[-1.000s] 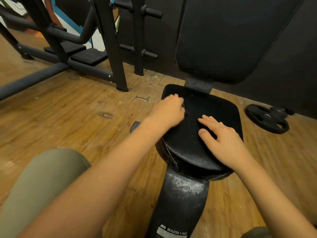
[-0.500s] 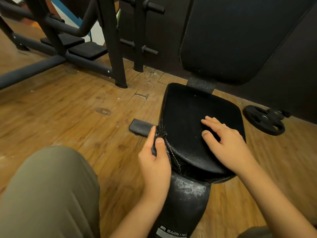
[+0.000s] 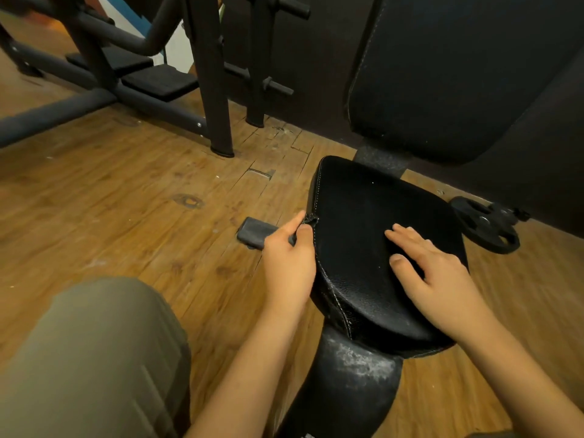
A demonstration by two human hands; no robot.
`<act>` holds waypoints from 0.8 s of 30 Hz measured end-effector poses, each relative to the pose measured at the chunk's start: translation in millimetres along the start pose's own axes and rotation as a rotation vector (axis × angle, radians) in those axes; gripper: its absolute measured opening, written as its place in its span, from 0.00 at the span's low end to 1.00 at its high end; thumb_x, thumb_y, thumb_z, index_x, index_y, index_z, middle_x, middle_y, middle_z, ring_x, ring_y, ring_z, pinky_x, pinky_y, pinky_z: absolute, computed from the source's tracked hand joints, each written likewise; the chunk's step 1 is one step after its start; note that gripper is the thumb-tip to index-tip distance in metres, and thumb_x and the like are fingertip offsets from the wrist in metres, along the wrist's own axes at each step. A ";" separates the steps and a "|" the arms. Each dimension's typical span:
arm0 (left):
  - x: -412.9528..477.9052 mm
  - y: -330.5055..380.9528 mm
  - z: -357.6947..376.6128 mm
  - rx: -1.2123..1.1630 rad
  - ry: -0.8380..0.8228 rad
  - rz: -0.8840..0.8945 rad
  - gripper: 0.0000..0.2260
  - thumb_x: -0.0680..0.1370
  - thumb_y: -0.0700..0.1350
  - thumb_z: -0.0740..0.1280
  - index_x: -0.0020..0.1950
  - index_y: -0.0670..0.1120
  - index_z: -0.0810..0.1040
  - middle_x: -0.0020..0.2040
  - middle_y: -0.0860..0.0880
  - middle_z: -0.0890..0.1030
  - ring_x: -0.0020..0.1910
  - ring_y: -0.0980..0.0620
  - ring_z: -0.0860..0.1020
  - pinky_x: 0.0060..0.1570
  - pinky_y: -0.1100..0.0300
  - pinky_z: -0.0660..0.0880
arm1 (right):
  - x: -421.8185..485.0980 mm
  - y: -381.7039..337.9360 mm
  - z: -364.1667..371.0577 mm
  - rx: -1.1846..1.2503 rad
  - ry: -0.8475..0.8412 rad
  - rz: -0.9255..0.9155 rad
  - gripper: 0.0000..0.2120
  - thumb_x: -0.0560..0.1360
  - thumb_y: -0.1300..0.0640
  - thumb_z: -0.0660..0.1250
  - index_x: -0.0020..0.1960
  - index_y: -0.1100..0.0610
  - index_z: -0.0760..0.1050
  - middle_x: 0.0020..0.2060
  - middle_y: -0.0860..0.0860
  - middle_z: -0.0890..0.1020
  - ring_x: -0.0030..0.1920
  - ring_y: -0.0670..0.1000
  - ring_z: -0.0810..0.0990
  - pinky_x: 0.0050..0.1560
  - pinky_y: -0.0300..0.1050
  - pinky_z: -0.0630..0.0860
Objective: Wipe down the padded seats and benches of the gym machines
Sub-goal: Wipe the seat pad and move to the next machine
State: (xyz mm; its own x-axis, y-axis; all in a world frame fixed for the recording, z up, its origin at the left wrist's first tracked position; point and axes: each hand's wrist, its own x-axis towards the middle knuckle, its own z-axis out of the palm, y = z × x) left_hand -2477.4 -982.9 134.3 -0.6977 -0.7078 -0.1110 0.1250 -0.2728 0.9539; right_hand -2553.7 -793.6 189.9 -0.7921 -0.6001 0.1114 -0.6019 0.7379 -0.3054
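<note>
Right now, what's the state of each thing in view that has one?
seat: right hand on top, leather creased at the front.
left hand: pinches the cloth at the seat's left edge.
cloth: bunched between thumb and forefinger, mostly hidden.
right hand: flat, fingers straight.
back pad: raised behind the seat.
weight plate: lying flat on the floor.
</note>
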 end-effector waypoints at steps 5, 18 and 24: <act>59.7 32.8 20.6 0.040 -0.125 -0.053 0.15 0.83 0.43 0.62 0.69 0.49 0.77 0.50 0.57 0.81 0.43 0.64 0.79 0.39 0.68 0.76 | 5.7 0.7 -1.8 -0.018 -0.101 -0.024 0.25 0.82 0.42 0.47 0.78 0.43 0.56 0.78 0.38 0.57 0.78 0.38 0.49 0.80 0.44 0.46; 87.4 23.8 36.8 0.041 -0.124 -0.021 0.17 0.84 0.45 0.60 0.73 0.51 0.72 0.67 0.54 0.75 0.59 0.61 0.72 0.47 0.72 0.71 | 30.3 -9.7 -4.3 -0.050 -0.197 -0.069 0.32 0.75 0.31 0.41 0.78 0.36 0.50 0.78 0.35 0.49 0.78 0.38 0.42 0.79 0.46 0.41; 165.6 37.5 68.5 0.088 -0.249 -0.147 0.12 0.81 0.44 0.63 0.63 0.49 0.80 0.53 0.47 0.82 0.54 0.48 0.81 0.58 0.49 0.78 | 31.6 -11.6 -3.4 -0.055 -0.192 -0.046 0.34 0.74 0.31 0.40 0.78 0.36 0.50 0.78 0.35 0.49 0.78 0.38 0.42 0.80 0.48 0.42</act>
State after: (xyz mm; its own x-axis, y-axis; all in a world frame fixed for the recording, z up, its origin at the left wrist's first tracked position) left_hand -2636.6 -1065.7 170.8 -0.8566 -0.4806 -0.1878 -0.0435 -0.2953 0.9544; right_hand -2572.1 -820.1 200.2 -0.7331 -0.6775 -0.0599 -0.6458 0.7210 -0.2514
